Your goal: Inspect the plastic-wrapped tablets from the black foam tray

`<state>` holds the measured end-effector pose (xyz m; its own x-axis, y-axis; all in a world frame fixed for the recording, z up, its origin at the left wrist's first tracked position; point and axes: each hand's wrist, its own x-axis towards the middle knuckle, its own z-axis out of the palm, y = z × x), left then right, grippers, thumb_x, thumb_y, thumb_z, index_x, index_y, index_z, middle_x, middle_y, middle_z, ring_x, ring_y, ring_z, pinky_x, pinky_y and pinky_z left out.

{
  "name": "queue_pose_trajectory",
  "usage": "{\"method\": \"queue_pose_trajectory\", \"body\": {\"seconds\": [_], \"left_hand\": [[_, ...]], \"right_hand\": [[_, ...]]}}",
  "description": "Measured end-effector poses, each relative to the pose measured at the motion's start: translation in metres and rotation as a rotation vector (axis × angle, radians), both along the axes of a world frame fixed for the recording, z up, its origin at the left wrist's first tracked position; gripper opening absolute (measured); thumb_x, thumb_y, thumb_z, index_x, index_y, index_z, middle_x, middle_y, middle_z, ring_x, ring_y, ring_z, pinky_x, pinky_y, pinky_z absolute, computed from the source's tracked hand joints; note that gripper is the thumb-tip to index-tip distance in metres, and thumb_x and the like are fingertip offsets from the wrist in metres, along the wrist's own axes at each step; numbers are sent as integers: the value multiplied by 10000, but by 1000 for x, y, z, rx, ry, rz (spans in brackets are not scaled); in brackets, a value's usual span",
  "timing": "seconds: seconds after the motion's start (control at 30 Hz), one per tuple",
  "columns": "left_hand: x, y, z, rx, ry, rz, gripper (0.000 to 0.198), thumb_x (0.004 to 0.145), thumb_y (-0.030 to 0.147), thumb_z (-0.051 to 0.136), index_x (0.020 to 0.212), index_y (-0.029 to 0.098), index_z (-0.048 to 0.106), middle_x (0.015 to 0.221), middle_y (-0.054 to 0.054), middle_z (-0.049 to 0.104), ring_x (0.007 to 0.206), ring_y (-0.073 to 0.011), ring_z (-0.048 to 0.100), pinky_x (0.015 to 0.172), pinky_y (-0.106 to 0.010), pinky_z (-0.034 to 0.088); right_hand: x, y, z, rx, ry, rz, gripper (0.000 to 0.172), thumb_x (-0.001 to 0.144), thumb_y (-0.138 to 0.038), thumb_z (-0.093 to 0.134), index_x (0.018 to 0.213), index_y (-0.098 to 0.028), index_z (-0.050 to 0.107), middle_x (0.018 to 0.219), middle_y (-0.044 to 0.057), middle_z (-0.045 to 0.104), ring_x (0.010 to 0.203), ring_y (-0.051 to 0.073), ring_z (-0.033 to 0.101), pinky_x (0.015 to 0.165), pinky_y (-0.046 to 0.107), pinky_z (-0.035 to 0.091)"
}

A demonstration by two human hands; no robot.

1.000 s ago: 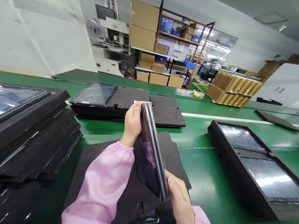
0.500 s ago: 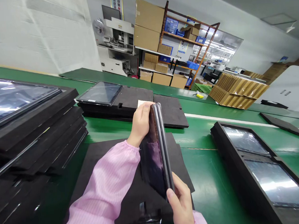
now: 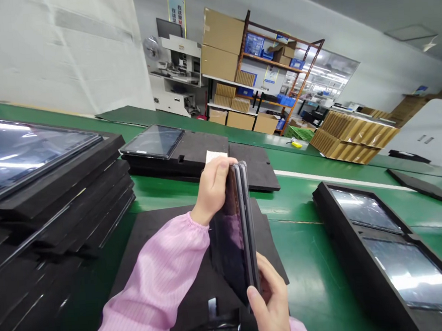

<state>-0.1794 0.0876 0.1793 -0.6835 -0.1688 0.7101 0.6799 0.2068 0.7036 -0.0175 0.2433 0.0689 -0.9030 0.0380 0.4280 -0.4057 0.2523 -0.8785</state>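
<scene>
- Standing on edge above the pad [image 3: 154, 241], the tablets [image 3: 244, 219] are two grey slabs pressed flat together. Their long axis runs from the pad's near edge up and away toward its far edge. The thin side faces the camera, and a dark glossy face is turned toward the pad's left side.
- The left hand [image 3: 214, 186] has the far, upper end. Its fingers curl over the top corner and clamp both slabs.
- The right hand [image 3: 272, 310] has the near, lower end, over the pad's near edge. The thumb presses the near edge and the fingers [image 3: 275, 282] wrap round the face turned to the pad's right, closed tight on the pair.
- The tablets thus span the gap between the two grips, clear of the pad.
- A second ago the pair leaned, its top tipped toward the pad's left. Now it runs nearly straight up the frame, with both grips unchanged.
- The pad lies on a green table [image 3: 311, 260].
- A white slip [image 3: 213, 156] shows just past the pad's far edge, behind the left fingers.
- A stack [image 3: 74, 186] of black trays rises left of the pad.
- A right tray [image 3: 340, 243] with two glossy screens sits to the pad's right, apart from it.
- A far tray [image 3: 200, 146] with one screen lies beyond the pad, and a shelf [image 3: 251, 62] of cartons stands far beyond that.
</scene>
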Motion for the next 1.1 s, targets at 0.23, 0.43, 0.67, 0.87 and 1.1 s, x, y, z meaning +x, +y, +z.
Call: {"method": "queue_pose_trajectory", "body": {"seconds": [0.23,0.43,0.67,0.87,1.1], "left_hand": [[16,-1,2,-36,155,-48,506,1021,541,317,824,210,645,803,-36,685,785,-188,625,782,-335,475],[25,3,5,-69,204,-47,511,1028,523,295,813,212,639,807,-42,703,784,-196,635,795,-350,476],[34,7,5,-120,259,-74,472,1047,432,286,815,217,635,772,-27,688,762,-190,610,781,-352,443],[40,7,9,-107,248,-81,502,1037,470,276,794,223,640,766,-38,702,748,-205,615,783,-375,455],[30,9,-22,453,-57,258,536,894,692,401,1052,230,624,1131,-94,675,1053,-232,617,949,-374,478]], "right_hand": [[1,-9,23,56,32,-36,477,852,-207,610,1326,-242,654,1284,73,692,1156,249,676,857,274,624],[-10,-14,54,220,202,-42,470,828,-165,614,1293,-218,661,1236,54,720,1118,228,702,978,297,578],[-10,-27,68,273,157,-43,381,877,-210,553,1228,-134,680,1081,90,768,986,219,753,920,264,596],[-6,-31,59,274,142,-67,419,882,-203,531,1274,-132,661,1094,90,767,990,230,754,911,282,603],[-6,-32,43,253,122,-88,432,922,-246,506,1336,-195,620,1158,77,752,971,260,756,879,338,624]]}}
